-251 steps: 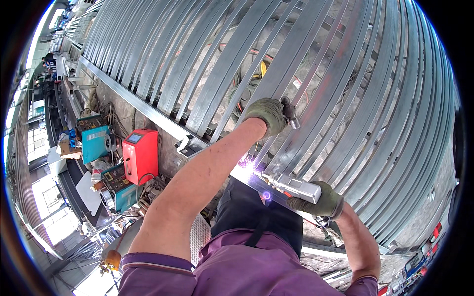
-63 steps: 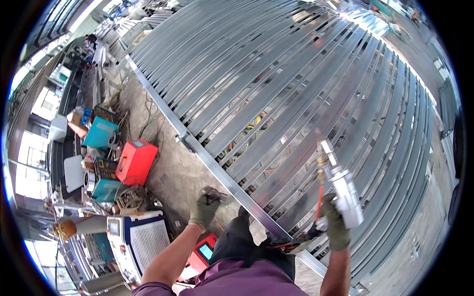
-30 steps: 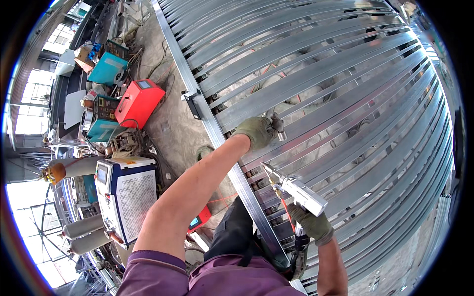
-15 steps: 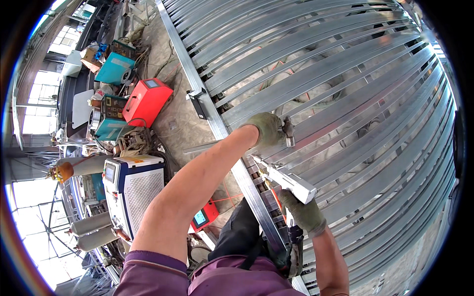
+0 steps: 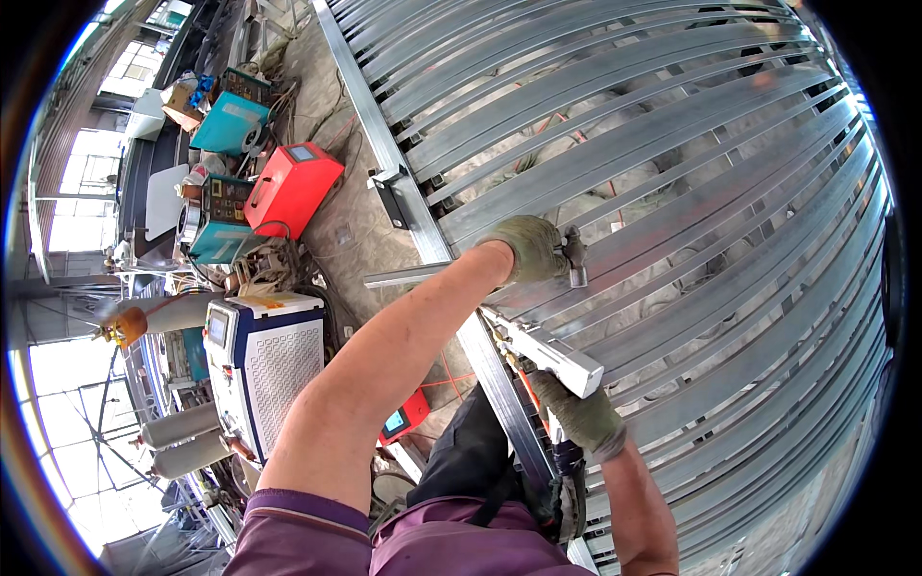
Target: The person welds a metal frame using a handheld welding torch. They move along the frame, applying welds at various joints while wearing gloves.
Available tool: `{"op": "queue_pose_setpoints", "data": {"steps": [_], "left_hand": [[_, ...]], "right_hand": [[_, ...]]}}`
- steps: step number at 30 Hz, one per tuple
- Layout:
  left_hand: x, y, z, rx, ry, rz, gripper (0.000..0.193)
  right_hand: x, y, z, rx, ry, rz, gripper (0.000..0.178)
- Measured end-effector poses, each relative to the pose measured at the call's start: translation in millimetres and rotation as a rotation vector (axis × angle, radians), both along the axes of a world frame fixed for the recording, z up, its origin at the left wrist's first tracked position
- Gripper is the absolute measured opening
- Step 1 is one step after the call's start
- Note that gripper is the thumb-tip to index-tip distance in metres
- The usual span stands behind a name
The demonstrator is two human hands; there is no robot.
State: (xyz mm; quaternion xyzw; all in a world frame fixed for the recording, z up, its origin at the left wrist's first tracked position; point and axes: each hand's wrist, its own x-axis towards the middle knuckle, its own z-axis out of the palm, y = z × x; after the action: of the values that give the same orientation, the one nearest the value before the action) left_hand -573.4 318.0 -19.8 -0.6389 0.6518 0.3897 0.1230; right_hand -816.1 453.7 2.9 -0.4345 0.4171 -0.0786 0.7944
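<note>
A frame of long galvanized steel bars [image 5: 624,154] fills the upper right, crossed by a steel beam [image 5: 413,211]. My left hand [image 5: 526,248], in a green glove, reaches out to a bar and grips a small metal hammer [image 5: 575,259] against it. My right hand [image 5: 581,420], also gloved, holds a silvery welding gun [image 5: 549,351] whose nozzle points up and left along the beam, just below my left wrist. An orange cable runs beside the gun.
On the floor at left stand a red welder box [image 5: 293,187], teal machines [image 5: 230,125], a white and blue machine [image 5: 264,355], grey gas cylinders [image 5: 182,442] and a small red device [image 5: 408,418]. A black clamp [image 5: 389,197] sits on the beam.
My left hand has risen from near my body to the bars, with the hammer. My right hand has lowered the welding gun from upright to lying along the beam. Over the last half second little moved.
</note>
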Motion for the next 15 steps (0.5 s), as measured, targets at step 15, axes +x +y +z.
{"op": "queue_pose_setpoints", "data": {"steps": [15], "left_hand": [[3.2,0.1,-20.0,-0.006,0.009,0.052,0.058]], "right_hand": [[1.5,0.2,-4.9,-0.094,-0.006,0.053,0.031]]}}
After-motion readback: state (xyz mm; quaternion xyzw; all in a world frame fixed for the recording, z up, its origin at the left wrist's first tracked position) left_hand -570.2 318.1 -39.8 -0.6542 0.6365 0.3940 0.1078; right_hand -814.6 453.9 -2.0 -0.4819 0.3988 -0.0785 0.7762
